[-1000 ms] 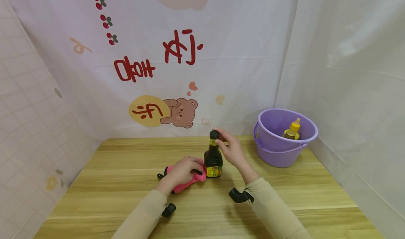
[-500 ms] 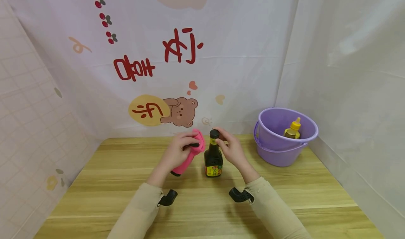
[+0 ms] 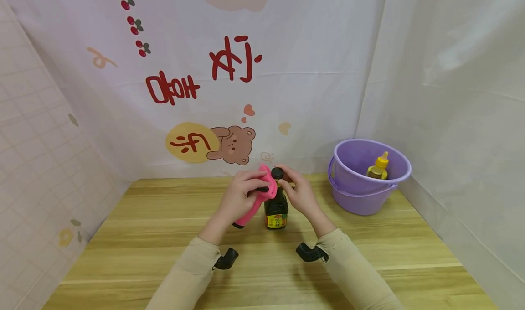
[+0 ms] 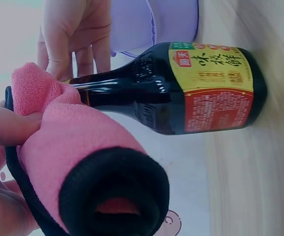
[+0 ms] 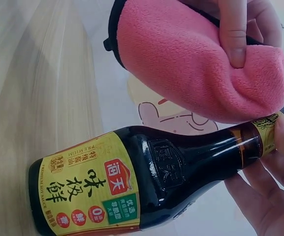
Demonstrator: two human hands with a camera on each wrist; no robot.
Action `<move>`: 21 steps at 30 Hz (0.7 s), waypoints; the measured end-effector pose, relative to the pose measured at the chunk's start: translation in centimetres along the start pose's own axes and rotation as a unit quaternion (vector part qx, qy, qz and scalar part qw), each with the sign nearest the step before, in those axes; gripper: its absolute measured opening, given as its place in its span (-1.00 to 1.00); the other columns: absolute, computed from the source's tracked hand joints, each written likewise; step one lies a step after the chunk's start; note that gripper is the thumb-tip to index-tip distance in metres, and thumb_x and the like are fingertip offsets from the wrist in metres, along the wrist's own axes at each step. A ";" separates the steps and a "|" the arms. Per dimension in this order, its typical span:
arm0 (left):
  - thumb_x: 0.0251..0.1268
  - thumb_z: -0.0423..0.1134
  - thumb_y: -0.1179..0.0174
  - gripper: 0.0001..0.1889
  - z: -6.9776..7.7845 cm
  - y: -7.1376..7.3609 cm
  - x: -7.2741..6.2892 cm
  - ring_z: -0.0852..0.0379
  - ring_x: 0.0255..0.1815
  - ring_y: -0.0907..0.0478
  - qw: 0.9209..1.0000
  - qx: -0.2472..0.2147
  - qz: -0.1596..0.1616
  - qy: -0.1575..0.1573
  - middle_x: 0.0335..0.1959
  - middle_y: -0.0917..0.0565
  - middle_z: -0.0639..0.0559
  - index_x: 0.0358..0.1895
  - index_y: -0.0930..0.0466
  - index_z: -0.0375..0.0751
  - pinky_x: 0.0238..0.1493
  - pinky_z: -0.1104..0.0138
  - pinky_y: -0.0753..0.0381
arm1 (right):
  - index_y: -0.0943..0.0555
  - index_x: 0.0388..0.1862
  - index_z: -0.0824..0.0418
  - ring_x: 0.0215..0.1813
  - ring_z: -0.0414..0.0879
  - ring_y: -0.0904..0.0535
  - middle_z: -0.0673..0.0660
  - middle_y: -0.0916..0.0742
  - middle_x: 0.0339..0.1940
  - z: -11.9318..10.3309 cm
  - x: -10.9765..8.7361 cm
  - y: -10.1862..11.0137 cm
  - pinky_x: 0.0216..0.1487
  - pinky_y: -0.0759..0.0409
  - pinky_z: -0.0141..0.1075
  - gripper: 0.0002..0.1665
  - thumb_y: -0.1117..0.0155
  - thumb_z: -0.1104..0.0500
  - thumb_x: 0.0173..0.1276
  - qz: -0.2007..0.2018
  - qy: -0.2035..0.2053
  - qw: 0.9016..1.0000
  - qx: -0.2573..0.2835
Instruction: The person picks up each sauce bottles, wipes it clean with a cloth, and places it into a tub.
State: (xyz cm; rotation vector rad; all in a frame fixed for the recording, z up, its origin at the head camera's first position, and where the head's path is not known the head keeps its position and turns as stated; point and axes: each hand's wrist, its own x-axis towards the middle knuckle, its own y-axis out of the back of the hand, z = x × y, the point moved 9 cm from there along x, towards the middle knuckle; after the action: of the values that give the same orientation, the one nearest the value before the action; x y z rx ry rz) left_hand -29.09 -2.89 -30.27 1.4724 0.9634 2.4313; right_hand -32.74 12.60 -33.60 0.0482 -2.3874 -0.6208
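Observation:
A dark soy sauce bottle (image 3: 276, 212) with a yellow and red label stands upright on the wooden table, black cap on top. My right hand (image 3: 301, 193) holds it by the neck, thumb and fingers around the yellow neck band just under the cap. In my left hand (image 3: 239, 196) is a pink cloth (image 4: 82, 123) with black edging, bunched and pinched between thumb and fingers. The cloth (image 5: 201, 64) lies right at the left side of the bottle's neck, and its rolled end hangs down beside the bottle.
A purple bucket (image 3: 362, 203) stands at the back right of the wooden table (image 3: 135, 255). Inside it is a bottle with a yellow cap (image 3: 382, 160). White printed curtains (image 3: 311, 95) rise behind the table and along both sides.
My left hand has lifted the pink cloth from the table beside the bottle's base, then brought it right, up against the neck. My right hand has kept its place on the bottle.

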 end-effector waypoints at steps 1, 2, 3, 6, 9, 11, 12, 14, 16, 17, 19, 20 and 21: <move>0.05 -0.62 -0.31 -0.68 0.0 -0.1 -0.1 -0.09 0.09 -0.54 1.000 0.000 -0.001 -0.001 0.09 -0.68 -0.06 -0.20 -0.81 -0.16 0.12 0.11 -0.56 | -0.53 0.30 0.31 -0.02 0.10 -0.68 0.26 -0.73 -0.02 0.0 0.0 0.0 -0.09 -0.70 -0.09 -0.52 -0.23 0.35 0.41 -0.001 -0.001 1.000 0.000; 0.05 -0.62 -0.32 -0.68 0.0 -0.2 -0.1 -0.10 0.09 -0.54 1.000 0.000 -0.004 -0.001 0.09 -0.68 -0.06 -0.20 -0.81 -0.16 0.12 0.11 -0.56 | -0.53 0.30 0.31 -0.01 0.09 -0.68 0.26 -0.73 -0.02 0.1 0.0 0.0 -0.08 -0.70 -0.09 -0.53 -0.23 0.35 0.41 -0.001 -0.001 1.000 0.001; 0.05 -0.61 -0.32 -0.68 0.0 -0.4 -0.2 -0.10 0.09 -0.54 1.000 0.000 -0.007 -0.002 0.08 -0.68 -0.07 -0.19 -0.81 -0.16 0.12 0.10 -0.56 | -0.53 0.30 0.31 0.00 0.10 -0.68 0.26 -0.73 -0.01 0.1 0.0 0.0 -0.08 -0.70 -0.08 -0.53 -0.23 0.35 0.41 -0.001 -0.002 1.000 0.001; 0.05 -0.60 -0.32 -0.69 0.0 -0.7 -0.5 -0.12 0.08 -0.54 1.000 -0.001 -0.015 -0.001 0.08 -0.68 -0.07 -0.20 -0.81 -0.15 0.11 0.08 -0.56 | -0.52 0.30 0.30 0.01 0.10 -0.68 0.26 -0.73 -0.01 0.1 0.0 0.0 -0.08 -0.70 -0.08 -0.52 -0.23 0.34 0.42 -0.002 -0.004 1.000 0.001; 0.05 -0.61 -0.32 -0.69 -0.1 -1.1 -0.8 -0.12 0.09 -0.55 1.000 -0.003 -0.021 0.001 0.07 -0.68 -0.08 -0.20 -0.81 -0.16 0.13 0.07 -0.56 | -0.52 0.31 0.30 -0.02 0.10 -0.68 0.26 -0.73 -0.04 0.1 0.0 0.0 -0.08 -0.70 -0.07 -0.52 -0.23 0.34 0.41 -0.001 -0.005 1.000 -0.002; 0.05 -0.62 -0.30 -0.68 -0.3 -1.3 -1.0 -0.12 0.10 -0.55 1.000 -0.002 -0.027 0.003 0.07 -0.68 -0.08 -0.20 -0.81 -0.16 0.15 0.07 -0.55 | -0.52 0.31 0.31 -0.03 0.10 -0.67 0.26 -0.72 -0.06 0.1 0.0 0.0 -0.08 -0.70 -0.07 -0.52 -0.24 0.34 0.41 0.000 -0.005 1.000 -0.003; 0.05 -0.62 -0.30 -0.68 -0.3 -1.4 -1.1 -0.12 0.11 -0.55 1.000 -0.002 -0.031 0.003 0.07 -0.68 -0.08 -0.20 -0.81 -0.16 0.15 0.08 -0.55 | -0.52 0.31 0.31 -0.04 0.10 -0.67 0.27 -0.72 -0.07 0.2 0.0 0.0 -0.07 -0.70 -0.07 -0.52 -0.24 0.35 0.41 0.000 -0.006 1.000 -0.003; 0.04 -0.63 -0.29 -0.67 -0.4 -1.7 -1.3 -0.11 0.11 -0.56 0.999 -0.001 -0.039 0.002 0.07 -0.68 -0.07 -0.21 -0.81 -0.15 0.15 0.09 -0.54 | -0.52 0.31 0.31 -0.04 0.10 -0.67 0.27 -0.72 -0.08 0.2 0.0 0.0 -0.07 -0.70 -0.07 -0.51 -0.24 0.35 0.41 0.000 -0.007 1.000 -0.002; 0.03 -0.63 -0.29 -0.66 -0.5 -1.9 -1.7 -0.10 0.09 -0.56 0.999 0.002 -0.045 0.002 0.07 -0.68 -0.06 -0.23 -0.81 -0.14 0.14 0.11 -0.54 | -0.52 0.31 0.30 -0.05 0.10 -0.67 0.27 -0.72 -0.08 0.2 0.0 0.0 -0.08 -0.70 -0.07 -0.51 -0.24 0.35 0.40 -0.001 -0.009 1.000 -0.002; 0.02 -0.64 -0.30 -0.66 -0.6 -2.1 -1.9 -0.09 0.09 -0.56 0.999 0.004 -0.050 0.004 0.07 -0.68 -0.06 -0.23 -0.82 -0.14 0.13 0.12 -0.55 | -0.52 0.31 0.30 -0.05 0.10 -0.67 0.27 -0.72 -0.08 0.2 0.0 0.0 -0.08 -0.70 -0.07 -0.51 -0.24 0.35 0.41 -0.001 -0.009 1.000 -0.002; 0.01 -0.64 -0.31 -0.65 -0.8 -2.4 -2.3 -0.08 0.08 -0.57 0.998 0.005 -0.057 0.004 0.06 -0.69 -0.06 -0.25 -0.82 -0.12 0.13 0.13 -0.55 | -0.52 0.31 0.28 -0.05 0.09 -0.67 0.26 -0.72 -0.08 0.2 -0.1 0.0 -0.09 -0.70 -0.07 -0.51 -0.24 0.35 0.41 0.000 -0.008 1.000 -0.003; 0.00 -0.65 -0.31 -0.65 -0.8 -2.6 -2.5 -0.08 0.08 -0.57 0.998 0.006 -0.061 0.004 0.06 -0.69 -0.06 -0.25 -0.82 -0.12 0.12 0.13 -0.56 | -0.52 0.32 0.27 -0.06 0.09 -0.67 0.26 -0.72 -0.08 0.2 -0.1 0.0 -0.09 -0.70 -0.07 -0.51 -0.24 0.35 0.41 0.000 -0.008 1.000 -0.005; 0.00 -0.65 -0.31 -0.65 -0.9 -2.7 -2.7 -0.08 0.08 -0.57 0.998 0.005 -0.065 0.003 0.06 -0.69 -0.06 -0.26 -0.82 -0.12 0.12 0.12 -0.56 | -0.53 0.32 0.26 -0.06 0.09 -0.67 0.25 -0.72 -0.08 0.2 -0.1 0.0 -0.09 -0.70 -0.07 -0.51 -0.24 0.34 0.41 0.001 -0.008 1.000 -0.005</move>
State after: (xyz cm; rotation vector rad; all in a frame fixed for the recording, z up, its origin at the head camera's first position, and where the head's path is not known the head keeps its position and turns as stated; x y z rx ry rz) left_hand -29.00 -2.32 -34.14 1.3611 1.0407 2.3450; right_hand -32.79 12.71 -33.78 0.0372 -2.3993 -0.6357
